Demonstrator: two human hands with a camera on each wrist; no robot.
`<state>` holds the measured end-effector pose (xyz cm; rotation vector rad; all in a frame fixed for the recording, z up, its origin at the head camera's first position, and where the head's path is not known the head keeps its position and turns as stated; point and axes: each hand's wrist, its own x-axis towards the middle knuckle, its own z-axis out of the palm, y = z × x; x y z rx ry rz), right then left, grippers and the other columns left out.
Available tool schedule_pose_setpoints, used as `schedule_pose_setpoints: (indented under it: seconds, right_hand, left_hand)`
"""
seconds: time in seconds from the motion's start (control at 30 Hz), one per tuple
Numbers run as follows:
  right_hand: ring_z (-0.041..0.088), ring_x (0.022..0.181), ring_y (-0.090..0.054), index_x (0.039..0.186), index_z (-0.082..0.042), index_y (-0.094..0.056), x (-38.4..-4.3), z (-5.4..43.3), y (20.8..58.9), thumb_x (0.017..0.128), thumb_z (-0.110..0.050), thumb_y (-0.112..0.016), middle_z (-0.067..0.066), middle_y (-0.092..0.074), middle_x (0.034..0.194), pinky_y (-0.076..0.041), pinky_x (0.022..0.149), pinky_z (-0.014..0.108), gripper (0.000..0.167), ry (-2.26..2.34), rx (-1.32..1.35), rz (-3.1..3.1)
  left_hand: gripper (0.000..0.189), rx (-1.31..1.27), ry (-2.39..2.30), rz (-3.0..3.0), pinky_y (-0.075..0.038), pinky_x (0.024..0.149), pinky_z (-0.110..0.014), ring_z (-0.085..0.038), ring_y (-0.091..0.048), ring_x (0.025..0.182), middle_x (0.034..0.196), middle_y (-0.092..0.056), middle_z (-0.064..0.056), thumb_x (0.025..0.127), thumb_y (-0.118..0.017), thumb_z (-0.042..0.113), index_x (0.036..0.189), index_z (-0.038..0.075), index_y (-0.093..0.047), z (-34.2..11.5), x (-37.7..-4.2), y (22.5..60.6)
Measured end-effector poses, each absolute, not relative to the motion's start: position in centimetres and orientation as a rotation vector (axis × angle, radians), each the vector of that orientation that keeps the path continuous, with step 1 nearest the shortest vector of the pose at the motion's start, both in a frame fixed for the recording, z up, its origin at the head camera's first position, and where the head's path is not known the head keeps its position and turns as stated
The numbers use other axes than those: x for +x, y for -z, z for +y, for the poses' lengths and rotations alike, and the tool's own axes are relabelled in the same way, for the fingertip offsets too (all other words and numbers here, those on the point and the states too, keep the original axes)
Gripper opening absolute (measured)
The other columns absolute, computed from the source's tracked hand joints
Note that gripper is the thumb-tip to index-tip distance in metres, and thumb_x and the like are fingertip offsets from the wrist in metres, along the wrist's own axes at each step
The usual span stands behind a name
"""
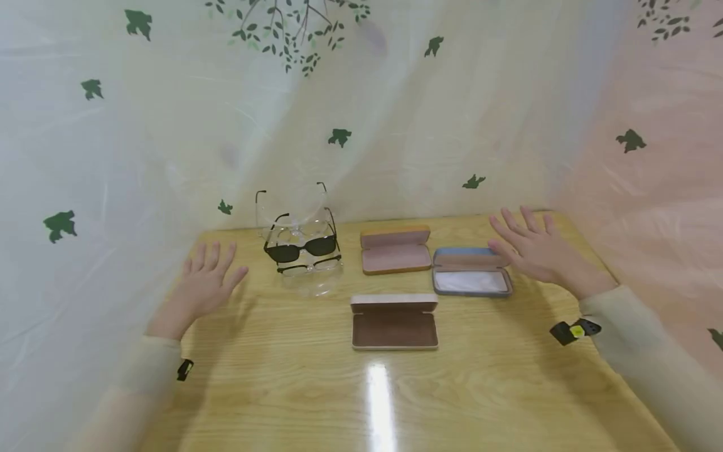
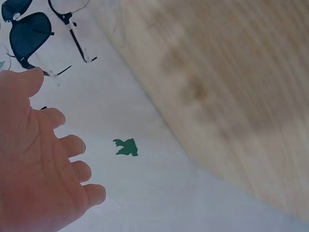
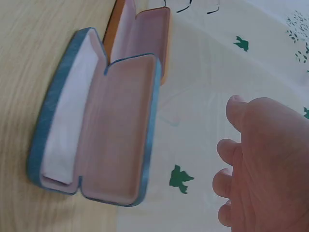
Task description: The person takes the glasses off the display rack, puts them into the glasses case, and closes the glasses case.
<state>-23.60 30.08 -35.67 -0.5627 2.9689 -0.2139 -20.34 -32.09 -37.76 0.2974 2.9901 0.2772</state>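
Observation:
My left hand (image 1: 206, 285) is spread with nothing in it, over the table's left side. To its right sit dark sunglasses (image 1: 302, 249), with black-rimmed glasses (image 1: 310, 266) in front and clear-framed glasses (image 1: 299, 231) behind. In the left wrist view the sunglasses (image 2: 30, 36) show beyond the thumb. My right hand (image 1: 533, 248), fingers spread and holding nothing, hovers by a blue glasses case (image 1: 473, 292); its thumb overlaps the lid's corner in the head view. The case stands with its lid up and a white cloth (image 3: 72, 111) inside.
An orange glasses case (image 1: 395, 257) and a white one (image 1: 394, 329) also stand with lids raised, nothing visible inside. A pale curtain (image 1: 395, 125) printed with green birds and leaves encloses the back and sides of the wooden table (image 1: 271, 376).

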Motion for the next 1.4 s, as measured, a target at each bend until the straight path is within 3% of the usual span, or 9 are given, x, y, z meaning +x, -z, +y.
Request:
schedule_pose_setpoints:
  seconds: [0.43, 0.53, 0.57, 0.63, 0.77, 0.8, 0.9, 1.07, 1.4]
  right_hand:
    - [0.035, 0.152, 0.016, 0.164, -0.023, -0.003, -25.1, 24.5, 31.2, 0.106, -0.062, -0.032, 0.013, 0.004, 0.168, 0.010, 0.121, 0.062, 0.076, 0.329, -0.768, 2.941]
    - [0.038, 0.153, 0.003, 0.164, -0.021, -0.007, -25.9, 21.9, 30.9, 0.104, -0.058, -0.044, 0.013, -0.003, 0.169, -0.004, 0.123, 0.061, 0.080, 0.519, -0.859, 2.909]
    - [0.040, 0.151, -0.017, 0.164, -0.021, -0.010, -26.1, 21.0, 30.8, 0.103, -0.058, -0.049, 0.012, -0.008, 0.169, -0.012, 0.123, 0.059, 0.082, 0.596, -0.874, 2.897]
    - [0.039, 0.146, -0.032, 0.164, -0.020, -0.015, -26.5, 19.0, 31.0, 0.100, -0.056, -0.056, 0.011, -0.017, 0.168, -0.025, 0.121, 0.057, 0.084, 0.750, -0.899, 2.865]
    - [0.036, 0.135, -0.049, 0.162, -0.017, -0.024, -27.2, 14.7, 31.8, 0.101, -0.045, -0.062, 0.009, -0.030, 0.164, -0.040, 0.115, 0.049, 0.077, 1.164, -0.871, 2.675]
    - [0.035, 0.143, -0.040, 0.162, -0.016, -0.026, -27.5, 13.6, 32.1, 0.101, -0.040, -0.063, 0.009, -0.031, 0.163, -0.039, 0.116, 0.048, 0.075, 1.274, -0.848, 2.604]
    - [0.031, 0.140, -0.046, 0.159, -0.015, -0.033, -28.0, 10.6, 32.7, 0.101, -0.030, -0.067, 0.011, -0.039, 0.159, -0.044, 0.112, 0.047, 0.069, 1.607, -0.721, 2.365]
    - [0.030, 0.129, -0.056, 0.156, -0.014, -0.039, -28.7, 7.0, 33.6, 0.100, -0.024, -0.068, 0.015, -0.047, 0.152, -0.049, 0.106, 0.052, 0.064, 1.897, -0.485, 2.078]
    - [0.043, 0.130, -0.053, 0.155, -0.013, -0.037, -29.2, 4.0, 35.3, 0.101, -0.014, -0.065, 0.020, -0.048, 0.148, -0.058, 0.095, 0.046, 0.060, 2.121, -0.306, 1.700]
  left_hand:
    - [0.088, 0.372, -0.395, 2.991, 0.007, 0.116, -0.071, -0.049, 0.022, 0.146, 0.162, 0.018, -0.027, 0.106, -0.030, 0.061, 0.160, 0.006, 0.012, -31.6, -22.6, 32.1]
    - [0.089, 0.391, -0.646, 2.943, -0.005, 0.119, -0.068, -0.052, 0.000, 0.148, 0.166, 0.012, -0.019, 0.105, -0.038, 0.059, 0.160, 0.013, 0.016, -30.8, -22.7, 31.4]
    - [0.089, 0.394, -0.728, 2.928, -0.009, 0.120, -0.067, -0.053, -0.009, 0.148, 0.166, 0.008, -0.018, 0.105, -0.041, 0.058, 0.160, 0.015, 0.016, -30.6, -22.7, 31.3]
    - [0.091, 0.377, -0.903, 2.886, -0.017, 0.120, -0.063, -0.052, -0.019, 0.146, 0.168, 0.003, -0.015, 0.104, -0.045, 0.056, 0.160, 0.018, 0.015, -30.1, -22.6, 31.3]
    - [0.094, 0.274, -1.228, 2.802, -0.025, 0.118, -0.062, -0.045, -0.024, 0.148, 0.168, -0.007, -0.014, 0.102, -0.054, 0.053, 0.162, 0.020, 0.010, -29.6, -22.4, 31.9]
    - [0.095, 0.235, -1.306, 2.780, -0.026, 0.117, -0.062, -0.043, -0.024, 0.149, 0.168, -0.010, -0.014, 0.101, -0.056, 0.053, 0.162, 0.022, 0.009, -29.5, -22.4, 32.1]
    - [0.093, 0.146, -1.463, 2.756, -0.034, 0.114, -0.061, -0.042, -0.035, 0.144, 0.166, -0.021, -0.016, 0.100, -0.059, 0.051, 0.164, 0.022, 0.002, -29.3, -22.5, 33.0]
    - [0.084, 0.117, -1.660, 2.688, -0.054, 0.100, -0.036, -0.042, -0.048, 0.133, 0.158, -0.034, -0.022, 0.102, -0.060, 0.042, 0.164, 0.014, -0.010, -29.5, -22.4, 34.7]
    - [0.067, 0.081, -1.941, 2.606, -0.056, 0.093, -0.025, -0.018, -0.064, 0.112, 0.140, -0.049, -0.017, 0.100, -0.065, 0.035, 0.155, 0.010, -0.034, -27.9, -22.8, 36.5]
